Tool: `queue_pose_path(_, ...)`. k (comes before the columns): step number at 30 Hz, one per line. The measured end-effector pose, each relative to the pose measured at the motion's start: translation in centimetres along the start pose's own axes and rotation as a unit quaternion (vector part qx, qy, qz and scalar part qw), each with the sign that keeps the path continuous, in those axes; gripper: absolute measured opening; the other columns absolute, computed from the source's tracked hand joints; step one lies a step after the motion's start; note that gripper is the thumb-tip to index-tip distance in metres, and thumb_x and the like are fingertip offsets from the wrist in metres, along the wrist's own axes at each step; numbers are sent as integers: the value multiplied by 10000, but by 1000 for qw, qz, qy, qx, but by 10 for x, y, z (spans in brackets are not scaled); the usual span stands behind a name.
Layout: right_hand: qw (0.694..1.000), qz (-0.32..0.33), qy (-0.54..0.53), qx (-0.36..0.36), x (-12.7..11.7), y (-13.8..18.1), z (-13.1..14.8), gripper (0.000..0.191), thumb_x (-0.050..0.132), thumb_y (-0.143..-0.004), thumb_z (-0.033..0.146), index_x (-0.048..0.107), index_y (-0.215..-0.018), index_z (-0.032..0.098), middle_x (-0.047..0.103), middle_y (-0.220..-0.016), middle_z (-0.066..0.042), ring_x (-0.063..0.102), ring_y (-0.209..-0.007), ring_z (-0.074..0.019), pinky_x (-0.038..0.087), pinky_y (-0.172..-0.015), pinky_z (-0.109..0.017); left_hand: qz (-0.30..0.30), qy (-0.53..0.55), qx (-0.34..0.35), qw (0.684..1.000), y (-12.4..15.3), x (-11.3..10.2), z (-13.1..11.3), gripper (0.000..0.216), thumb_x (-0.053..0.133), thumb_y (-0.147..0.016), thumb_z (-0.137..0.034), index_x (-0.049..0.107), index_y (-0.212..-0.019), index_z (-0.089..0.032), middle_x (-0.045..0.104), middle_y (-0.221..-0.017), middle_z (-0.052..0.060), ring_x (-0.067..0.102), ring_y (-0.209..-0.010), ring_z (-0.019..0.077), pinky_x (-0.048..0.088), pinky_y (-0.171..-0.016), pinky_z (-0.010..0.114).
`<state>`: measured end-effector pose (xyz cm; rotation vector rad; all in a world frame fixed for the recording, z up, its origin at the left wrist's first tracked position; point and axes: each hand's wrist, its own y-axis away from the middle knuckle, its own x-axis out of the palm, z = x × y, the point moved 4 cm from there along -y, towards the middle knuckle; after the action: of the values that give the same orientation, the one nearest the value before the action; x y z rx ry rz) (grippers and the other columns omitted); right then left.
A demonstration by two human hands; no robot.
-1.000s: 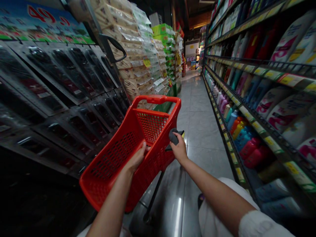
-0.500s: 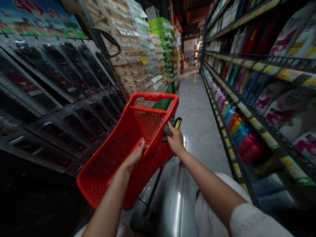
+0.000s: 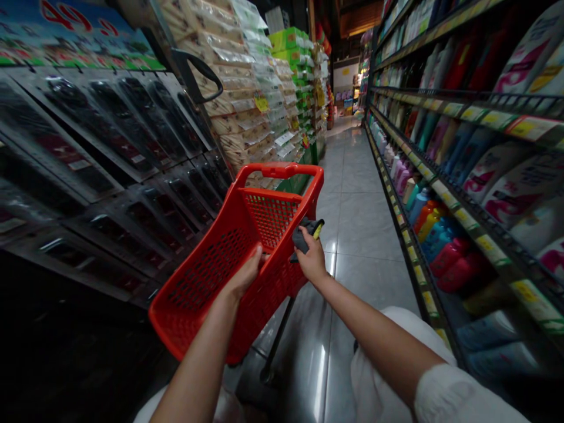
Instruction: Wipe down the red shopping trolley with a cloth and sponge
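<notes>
A red plastic shopping basket (image 3: pixel 207 276) on a dark stand is tilted in front of me in a shop aisle. My left hand (image 3: pixel 244 276) grips its near rim, fingers curled over the edge. My right hand (image 3: pixel 312 258) is closed round a grey cloth-like item with a yellow tag (image 3: pixel 306 230), held against the basket's right rim. The basket's mesh inside looks bare where it shows.
Hanging dark packaged goods (image 3: pixel 110 147) line the left rack, with stacked tissue packs (image 3: pixel 247 88) further along. Shelves of coloured bottles (image 3: pixel 436 235) run down the right. A glossy tiled aisle floor (image 3: pixel 356 194) stretches ahead between them.
The basket and both hands have shifted only slightly. My right hand has brought the grey item a little lower and closer over the basket's rim.
</notes>
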<state>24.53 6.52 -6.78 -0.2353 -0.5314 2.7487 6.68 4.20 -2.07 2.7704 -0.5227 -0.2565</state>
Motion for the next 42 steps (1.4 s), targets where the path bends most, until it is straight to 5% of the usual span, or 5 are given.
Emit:
queue_pose_path(7, 980, 153, 105, -71, 20, 77, 30, 696, 550, -703, 49, 548, -1370, 250, 564, -1301, -110, 519, -1197, -262, 441, -1019, -390, -39, -11, 6, 999, 1, -3, -3, 763, 397, -805, -796, 765, -987, -153, 752, -736, 55, 667, -679, 221, 524, -735, 326)
queue_pose_path(15, 946, 180, 267, -41, -6, 33, 25, 651, 498, -744, 32, 577, -1355, 244, 588, -1172, -126, 524, -1057, -255, 451, -925, -365, -47, 4, 7, 999, -1, -8, -2, 738, 411, -802, -788, 779, -925, -160, 758, -738, 57, 684, -698, 229, 525, -743, 333)
queue_pose_path(21, 912, 276, 267, -144, 17, 69, 46, 729, 579, -722, 79, 498, -1408, 314, 542, -1290, -104, 489, -1048, -255, 469, -875, -372, -75, -43, 45, 995, -2, -10, -8, 778, 436, -755, -825, 775, -941, -150, 767, -766, 63, 693, -746, 246, 527, -788, 344)
queue_pose_path(32, 975, 82, 114, 171, 17, 26, -44, 682, 547, -801, 135, 423, -1469, 197, 579, -1251, -131, 580, -1165, -252, 459, -996, -370, -46, -33, 27, 998, -4, -10, -8, 791, 413, -771, -817, 776, -965, -141, 769, -785, 74, 706, -834, 273, 531, -800, 357)
queue_pose_path(42, 989, 93, 61, 95, 76, 94, -10, 893, 541, -752, 46, 173, -1559, 144, 332, -1510, -230, 337, -1436, -292, 335, -1131, -424, -58, -26, 12, 998, -8, -12, -5, 773, 409, -806, -785, 760, -1033, -135, 772, -785, 69, 716, -828, 275, 542, -798, 374)
